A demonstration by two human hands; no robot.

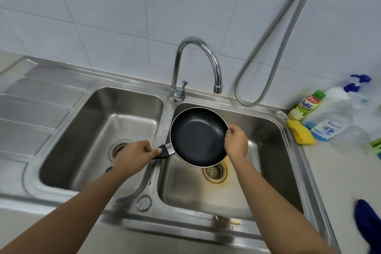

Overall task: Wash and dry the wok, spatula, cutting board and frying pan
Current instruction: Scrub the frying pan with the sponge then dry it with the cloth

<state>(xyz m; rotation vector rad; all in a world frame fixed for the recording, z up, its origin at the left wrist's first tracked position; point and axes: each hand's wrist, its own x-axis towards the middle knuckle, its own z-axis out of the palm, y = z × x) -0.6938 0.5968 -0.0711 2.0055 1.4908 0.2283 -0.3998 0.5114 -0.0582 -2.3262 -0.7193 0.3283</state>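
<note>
Head view looks down on a big steel sink (206, 225) with two bowls. The tap (218, 76) stands at the back, between the bowls. The black frying pan (198, 136) is held up over the right bowl, just in front of the tap, with its dark inside showing. In front of the tap and to its left, the left hand (136, 156) has its fingers wrapped tight around the pan's black handle (162, 151). In front and a bit right of the tap, the right hand (236, 142) pinches the pan's rim with bent fingers. Far right of the tap, soap bottles (338, 109) and a yellow sponge (301, 132) sit on the tabletop (340, 171).
</note>
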